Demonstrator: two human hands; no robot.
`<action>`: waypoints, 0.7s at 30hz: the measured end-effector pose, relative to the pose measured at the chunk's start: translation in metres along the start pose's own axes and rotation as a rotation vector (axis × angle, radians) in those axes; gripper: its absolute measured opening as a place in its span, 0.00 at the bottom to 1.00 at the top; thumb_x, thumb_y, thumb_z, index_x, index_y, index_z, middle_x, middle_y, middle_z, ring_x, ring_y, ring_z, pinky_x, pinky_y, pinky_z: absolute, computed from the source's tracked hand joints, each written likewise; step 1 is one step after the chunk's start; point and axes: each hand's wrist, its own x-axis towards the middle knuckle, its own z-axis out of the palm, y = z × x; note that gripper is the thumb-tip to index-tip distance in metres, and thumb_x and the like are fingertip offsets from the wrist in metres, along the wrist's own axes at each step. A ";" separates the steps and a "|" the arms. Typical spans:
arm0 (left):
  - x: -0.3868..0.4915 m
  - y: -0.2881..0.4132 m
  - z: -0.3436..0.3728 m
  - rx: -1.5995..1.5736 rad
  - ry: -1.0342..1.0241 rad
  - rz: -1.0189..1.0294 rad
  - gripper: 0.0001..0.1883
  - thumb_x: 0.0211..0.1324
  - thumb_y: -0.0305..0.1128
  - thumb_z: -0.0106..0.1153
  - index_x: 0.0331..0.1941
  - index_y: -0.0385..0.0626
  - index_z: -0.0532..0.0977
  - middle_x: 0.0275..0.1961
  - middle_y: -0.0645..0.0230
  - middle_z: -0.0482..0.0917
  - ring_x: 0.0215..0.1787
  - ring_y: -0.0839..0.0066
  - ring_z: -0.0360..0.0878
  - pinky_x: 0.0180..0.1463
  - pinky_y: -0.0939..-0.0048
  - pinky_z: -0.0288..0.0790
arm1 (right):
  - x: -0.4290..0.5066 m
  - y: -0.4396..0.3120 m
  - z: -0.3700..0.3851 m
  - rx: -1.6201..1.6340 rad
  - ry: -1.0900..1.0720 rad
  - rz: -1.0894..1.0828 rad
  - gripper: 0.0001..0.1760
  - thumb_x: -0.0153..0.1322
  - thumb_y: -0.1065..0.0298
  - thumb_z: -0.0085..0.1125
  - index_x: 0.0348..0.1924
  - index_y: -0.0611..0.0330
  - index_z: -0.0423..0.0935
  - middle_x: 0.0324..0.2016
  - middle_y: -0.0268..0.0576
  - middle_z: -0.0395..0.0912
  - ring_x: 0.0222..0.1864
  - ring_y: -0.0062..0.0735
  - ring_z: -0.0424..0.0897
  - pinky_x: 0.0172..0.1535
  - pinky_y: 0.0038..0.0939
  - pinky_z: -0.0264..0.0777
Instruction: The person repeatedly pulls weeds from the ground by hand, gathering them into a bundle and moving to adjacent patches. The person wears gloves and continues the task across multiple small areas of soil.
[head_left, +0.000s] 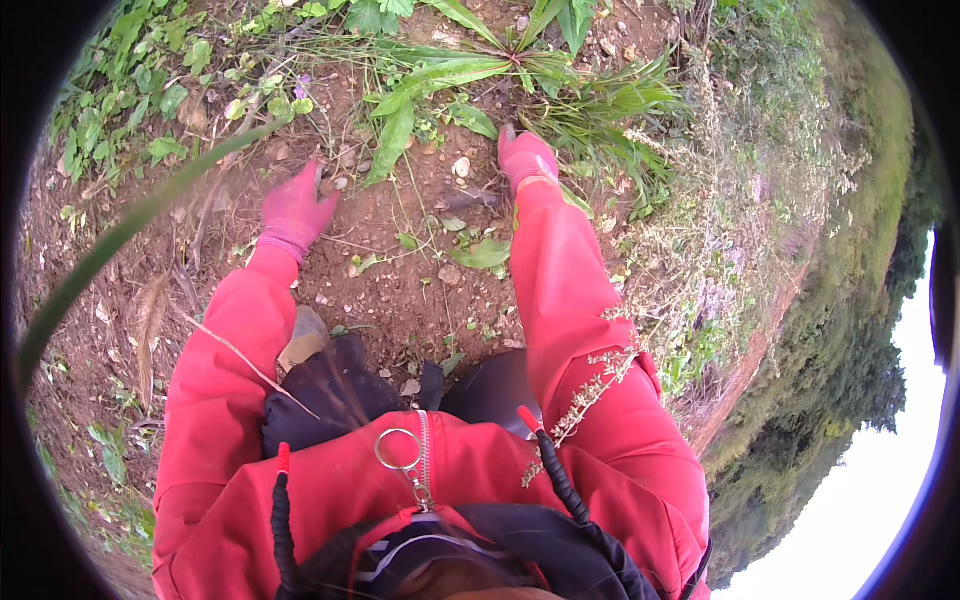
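Observation:
My left hand (300, 206), in a pink knit glove, is low over the reddish soil at left. Its thumb stands apart from the fingers, and I see nothing held between them. Small pale stones (341, 183) lie by its fingertips. My right hand (528, 159), gloved the same way, reaches down at the base of a tuft of narrow-bladed grass (615, 109). Its fingers are mostly hidden, so whether it grips a stem is unclear. Just beyond it spreads a broad-leaved weed (442, 75) with long, toothed leaves.
Loose green leaves (484, 253) and thin stems lie on the soil (397, 292) between my arms. Leafy creepers (112, 105) grow at upper left. A blurred green blade (135, 225) crosses close to the camera. Dry seeded stalks (600, 386) touch my right sleeve.

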 end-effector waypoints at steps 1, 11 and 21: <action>0.000 0.003 -0.002 -0.031 -0.001 -0.006 0.23 0.52 0.47 0.55 0.51 0.52 0.69 0.33 0.58 0.81 0.37 0.58 0.81 0.43 0.55 0.73 | 0.012 0.009 0.001 0.062 -0.009 -0.043 0.38 0.69 0.36 0.38 0.41 0.67 0.80 0.43 0.62 0.77 0.48 0.58 0.77 0.51 0.45 0.70; 0.002 0.007 -0.003 0.007 -0.050 -0.057 0.29 0.52 0.49 0.56 0.57 0.51 0.67 0.35 0.57 0.81 0.39 0.59 0.81 0.43 0.57 0.74 | 0.072 0.042 0.023 0.129 -0.413 0.006 0.20 0.65 0.47 0.62 0.37 0.53 0.81 0.21 0.36 0.81 0.19 0.23 0.77 0.18 0.25 0.64; 0.001 0.002 -0.002 -0.006 -0.031 -0.070 0.30 0.51 0.50 0.57 0.58 0.53 0.66 0.37 0.58 0.81 0.39 0.57 0.81 0.42 0.57 0.74 | 0.045 -0.006 -0.007 -0.329 -0.365 -0.136 0.24 0.65 0.53 0.53 0.50 0.56 0.78 0.53 0.47 0.75 0.54 0.46 0.76 0.54 0.40 0.70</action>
